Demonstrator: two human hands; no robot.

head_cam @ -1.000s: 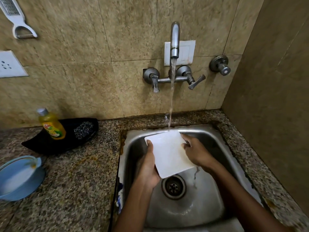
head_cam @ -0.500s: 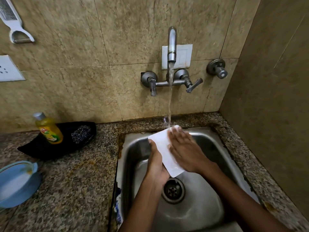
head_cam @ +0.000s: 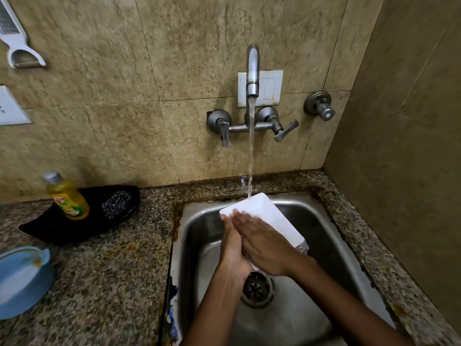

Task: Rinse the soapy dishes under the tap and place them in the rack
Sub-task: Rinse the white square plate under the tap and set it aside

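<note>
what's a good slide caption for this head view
Left hand holds a white plate under the running tap while the right hand rubs it.

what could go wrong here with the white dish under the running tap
1. The white dish is wet and tilted over the sink; the left hand grips one edge while the right hand lies flat on it, so it might slip and knock the steel.
2. The water stream lands on the dish's upper corner near the sink's rear rim, so spray may reach the granite counter.
3. No rack is in view, so the dish may drip in transit.
</note>
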